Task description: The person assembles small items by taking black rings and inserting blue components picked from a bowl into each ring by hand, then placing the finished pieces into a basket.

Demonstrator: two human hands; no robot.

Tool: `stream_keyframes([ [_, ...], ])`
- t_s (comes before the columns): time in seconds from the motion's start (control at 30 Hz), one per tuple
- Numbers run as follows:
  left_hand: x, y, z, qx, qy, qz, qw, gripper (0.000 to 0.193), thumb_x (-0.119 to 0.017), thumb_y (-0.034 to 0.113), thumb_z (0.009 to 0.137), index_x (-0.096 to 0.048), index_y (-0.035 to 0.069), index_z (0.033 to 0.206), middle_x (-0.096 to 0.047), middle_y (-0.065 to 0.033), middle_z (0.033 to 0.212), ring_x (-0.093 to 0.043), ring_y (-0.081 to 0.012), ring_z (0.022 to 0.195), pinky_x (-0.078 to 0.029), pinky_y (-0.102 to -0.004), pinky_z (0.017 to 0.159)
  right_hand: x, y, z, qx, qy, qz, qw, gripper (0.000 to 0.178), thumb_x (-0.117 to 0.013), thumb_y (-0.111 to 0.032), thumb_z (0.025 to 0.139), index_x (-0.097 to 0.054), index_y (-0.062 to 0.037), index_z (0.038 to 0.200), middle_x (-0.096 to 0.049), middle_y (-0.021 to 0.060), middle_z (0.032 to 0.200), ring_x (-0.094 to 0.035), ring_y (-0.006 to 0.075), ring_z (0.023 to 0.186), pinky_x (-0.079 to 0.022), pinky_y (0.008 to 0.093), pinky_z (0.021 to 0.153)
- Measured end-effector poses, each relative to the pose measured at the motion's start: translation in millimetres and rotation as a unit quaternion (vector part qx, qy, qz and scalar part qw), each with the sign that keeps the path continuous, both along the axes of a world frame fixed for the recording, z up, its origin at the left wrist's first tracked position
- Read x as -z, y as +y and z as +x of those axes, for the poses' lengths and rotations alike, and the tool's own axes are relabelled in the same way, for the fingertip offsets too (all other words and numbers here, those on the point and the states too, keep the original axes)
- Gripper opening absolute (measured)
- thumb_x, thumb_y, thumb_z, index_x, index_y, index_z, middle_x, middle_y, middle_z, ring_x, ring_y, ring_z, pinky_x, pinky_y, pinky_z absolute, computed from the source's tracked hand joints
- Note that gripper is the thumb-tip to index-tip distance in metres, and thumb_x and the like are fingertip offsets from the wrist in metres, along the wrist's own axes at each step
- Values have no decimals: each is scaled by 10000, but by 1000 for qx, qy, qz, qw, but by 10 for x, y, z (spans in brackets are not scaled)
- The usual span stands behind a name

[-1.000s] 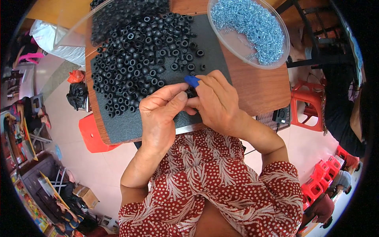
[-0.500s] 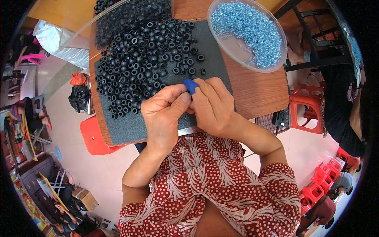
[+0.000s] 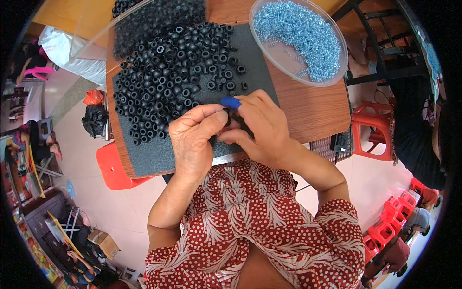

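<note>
My left hand [image 3: 195, 135] is closed, pinching a small black ring-shaped piece [image 3: 227, 117] between thumb and forefinger. Opposite it, my right hand [image 3: 262, 125] has its thumb and forefinger apart, with the fingertips close around the black piece. A blue cover [image 3: 231, 102] wraps the tip of its forefinger. Both hands hover over the near part of a dark grey mat [image 3: 154, 156]. Beyond them lies a heap of black hollow round pieces [image 3: 163, 82], several of them loose at its right side.
A clear round tub [image 3: 274, 60] of pale blue clear bits stands at the far right of the wooden table [image 3: 313, 113]. A clear bin [image 3: 159, 29] of black pieces leans at the back. Red stools [image 3: 111, 166] flank the table; bags [image 3: 95, 119] sit at left.
My right thumb has come away from the other fingers and the hand has spread. The black piece in my left hand now shows between the fingertips.
</note>
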State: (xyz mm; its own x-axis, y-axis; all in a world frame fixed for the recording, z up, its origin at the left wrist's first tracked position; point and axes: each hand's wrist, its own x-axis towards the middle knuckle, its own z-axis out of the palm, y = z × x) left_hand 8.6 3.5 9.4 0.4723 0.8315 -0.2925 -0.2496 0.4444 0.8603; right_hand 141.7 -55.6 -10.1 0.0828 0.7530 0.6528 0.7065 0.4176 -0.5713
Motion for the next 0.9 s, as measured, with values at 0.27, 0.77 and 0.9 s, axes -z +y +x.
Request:
stream_keyframes([
  [0.27, -2, 41, -5, 71, 66, 51, 994, 99, -612, 3, 812, -643, -63, 878, -638, -69, 752, -581, -101, 635, -480, -219, 602, 72, 25, 22, 23, -85, 39, 995, 381, -700, -98, 555, -533, 59, 859, -540, 180, 827, -492, 296, 679, -402, 397, 566],
  [0.77, 35, -76, -7, 20, 31, 55, 998, 231, -636, -35, 800, -627, -46, 1030, -630, -36, 874, -556, -67, 768, -462, -188, 697, 86, 6, 26, 45, -73, 49, 995, 440, -673, 18, 598, -532, 131, 999, -572, 227, 913, -540, 342, 702, -470, 381, 581],
  [0.9, 21, -98, -6, 13, 56, 84, 995, 227, -633, -34, 803, -627, -42, 1029, -609, -13, 861, -535, -59, 752, -445, -177, 677, 23, -12, 13, 37, -59, 19, 997, 437, -664, 31, 610, -529, 134, 1013, -569, 232, 929, -540, 343, 718, -470, 381, 595],
])
